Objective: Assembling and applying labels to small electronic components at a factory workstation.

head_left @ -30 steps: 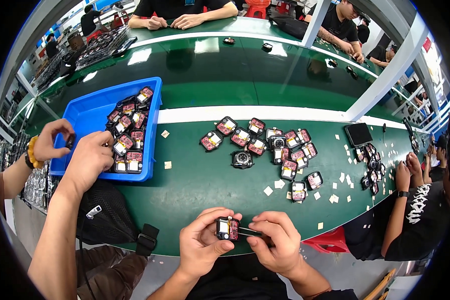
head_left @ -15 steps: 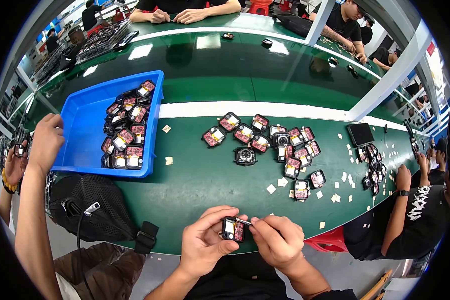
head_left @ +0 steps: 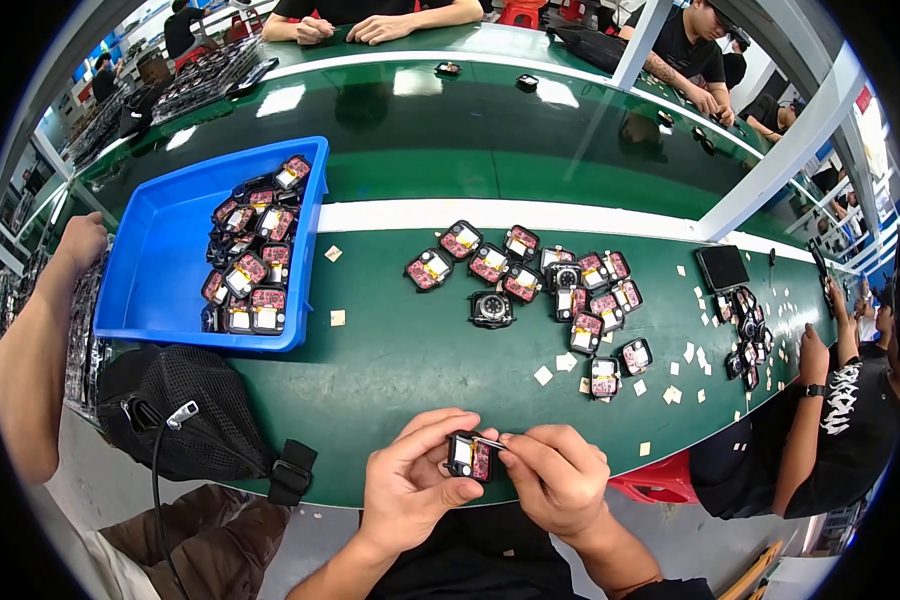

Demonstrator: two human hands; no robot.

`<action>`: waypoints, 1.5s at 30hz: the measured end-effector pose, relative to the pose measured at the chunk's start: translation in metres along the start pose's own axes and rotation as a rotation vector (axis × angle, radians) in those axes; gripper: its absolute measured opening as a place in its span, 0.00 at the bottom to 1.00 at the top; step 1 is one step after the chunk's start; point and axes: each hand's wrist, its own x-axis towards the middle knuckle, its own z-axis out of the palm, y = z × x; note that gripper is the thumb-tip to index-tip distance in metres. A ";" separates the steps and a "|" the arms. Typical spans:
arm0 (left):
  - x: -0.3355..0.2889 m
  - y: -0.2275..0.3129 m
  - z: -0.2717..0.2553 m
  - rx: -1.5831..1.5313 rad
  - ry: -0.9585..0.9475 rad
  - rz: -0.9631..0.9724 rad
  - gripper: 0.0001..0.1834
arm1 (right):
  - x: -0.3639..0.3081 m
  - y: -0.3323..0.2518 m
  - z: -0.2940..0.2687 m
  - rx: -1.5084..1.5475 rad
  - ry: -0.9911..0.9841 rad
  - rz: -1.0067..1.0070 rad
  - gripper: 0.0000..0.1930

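Note:
My left hand [head_left: 410,485] grips a smartwatch case [head_left: 469,457] by its edges near the table's front edge. The case lies open, with a red circuit board and a white block inside. Pinched in my right hand [head_left: 558,478] are slim metal tweezers [head_left: 488,442], their tip at the case's upper part. What the tip touches is too small to make out. Further up the green table [head_left: 400,370], several similar open watch cases [head_left: 589,334] lie in a loose group, a few with the round dial side up.
A blue bin [head_left: 200,335] holding more watch cases stands at left, beside a black bag [head_left: 175,410]. Small pale square pieces [head_left: 543,376] are scattered about. A conveyor belt [head_left: 400,150] runs behind a white rail. A co-worker's arm [head_left: 40,330] is at far left; others sit around.
The co-worker's arm at left has moved back and up, and the blue bin has shifted slightly left. Parts on the belt have slid left. My hands have barely moved.

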 end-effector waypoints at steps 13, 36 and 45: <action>0.000 0.001 0.001 -0.022 0.020 -0.042 0.34 | -0.003 0.003 0.001 -0.136 0.035 -0.110 0.13; 0.001 0.002 0.001 0.002 0.024 -0.043 0.34 | -0.003 0.003 0.002 -0.132 0.021 -0.115 0.12; -0.001 -0.002 -0.003 -0.061 0.002 -0.005 0.33 | 0.002 -0.001 -0.018 -0.149 -0.023 0.072 0.12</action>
